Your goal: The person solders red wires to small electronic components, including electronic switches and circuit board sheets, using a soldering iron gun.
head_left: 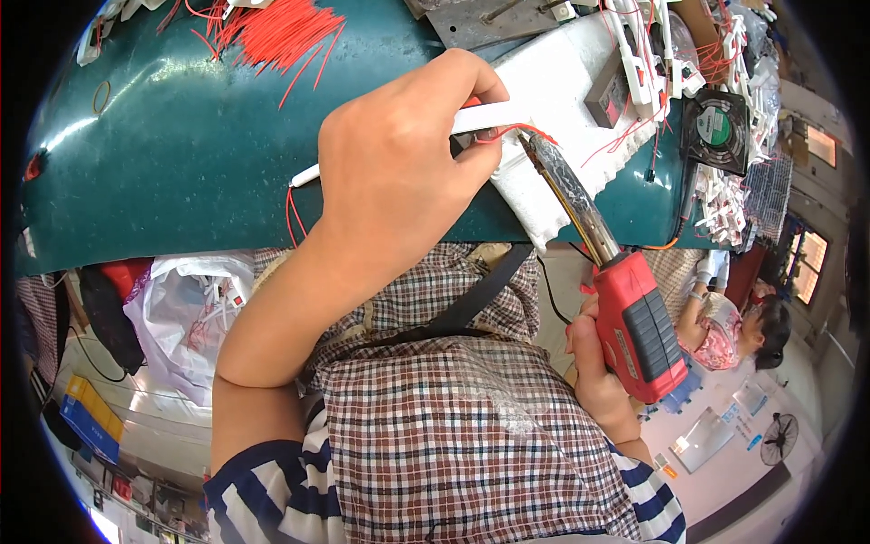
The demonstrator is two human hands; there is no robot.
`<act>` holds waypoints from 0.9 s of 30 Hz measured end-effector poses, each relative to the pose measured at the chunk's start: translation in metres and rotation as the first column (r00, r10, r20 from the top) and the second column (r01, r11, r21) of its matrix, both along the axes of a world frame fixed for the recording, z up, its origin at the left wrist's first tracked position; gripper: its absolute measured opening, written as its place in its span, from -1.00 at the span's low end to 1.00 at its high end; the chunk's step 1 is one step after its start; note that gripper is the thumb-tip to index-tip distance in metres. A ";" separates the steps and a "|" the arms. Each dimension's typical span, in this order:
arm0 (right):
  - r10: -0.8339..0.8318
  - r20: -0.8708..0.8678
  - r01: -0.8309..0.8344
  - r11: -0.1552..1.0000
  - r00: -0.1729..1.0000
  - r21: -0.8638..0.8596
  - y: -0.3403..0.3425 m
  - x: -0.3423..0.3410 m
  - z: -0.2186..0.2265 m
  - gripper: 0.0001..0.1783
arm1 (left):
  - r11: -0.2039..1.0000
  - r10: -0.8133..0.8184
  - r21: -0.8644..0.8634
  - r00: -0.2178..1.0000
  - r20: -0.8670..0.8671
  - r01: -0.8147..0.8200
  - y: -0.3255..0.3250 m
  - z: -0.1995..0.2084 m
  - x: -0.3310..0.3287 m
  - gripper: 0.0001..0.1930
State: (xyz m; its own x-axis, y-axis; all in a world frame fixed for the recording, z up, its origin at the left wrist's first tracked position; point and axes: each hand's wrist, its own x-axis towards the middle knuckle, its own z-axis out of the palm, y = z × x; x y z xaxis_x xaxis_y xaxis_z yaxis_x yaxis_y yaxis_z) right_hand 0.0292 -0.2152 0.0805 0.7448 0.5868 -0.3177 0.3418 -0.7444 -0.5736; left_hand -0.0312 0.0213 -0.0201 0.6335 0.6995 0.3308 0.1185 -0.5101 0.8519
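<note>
My left hand reaches over the green tabletop, fingers closed around a slim white plastic piece. The narrow other end of that piece sticks out left of the hand, with a thin red wire loop hanging from it. A short red wire runs from the fingertips beside the wide end. My right hand grips a red and black soldering gun at the table's near edge. The gun's long metal barrel points up and left, its tip close to the red wire; whether they touch, I cannot tell.
A white ragged-edged sheet lies under the work, with a small dark box on it. Red wires lie bundled at the far left. White wired pieces and a small black fan crowd the right. Another person sits farther right.
</note>
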 end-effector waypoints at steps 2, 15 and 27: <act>0.045 0.046 -0.043 0.999 0.998 -0.032 0.004 -0.001 0.007 -0.74 | 1.000 -0.009 -0.024 1.000 0.003 0.009 0.003 0.002 0.001 -0.83; 0.094 0.076 -0.089 0.994 0.993 -0.066 -0.002 0.000 0.010 -0.73 | 0.999 -0.024 -0.030 1.000 0.007 0.024 0.003 0.002 0.001 -0.82; 0.067 0.042 -0.063 0.994 0.997 -0.084 0.001 -0.002 0.007 -0.76 | 1.000 -0.017 -0.009 1.000 -0.002 0.017 0.001 -0.001 -0.001 -0.82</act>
State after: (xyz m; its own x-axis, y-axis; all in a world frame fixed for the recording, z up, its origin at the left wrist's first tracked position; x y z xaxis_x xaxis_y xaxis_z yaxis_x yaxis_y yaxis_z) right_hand 0.0268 -0.2139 0.0871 0.7206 0.6075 -0.3342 0.4150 -0.7640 -0.4940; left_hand -0.0321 0.0224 -0.0206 0.6457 0.6918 0.3233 0.1120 -0.5046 0.8560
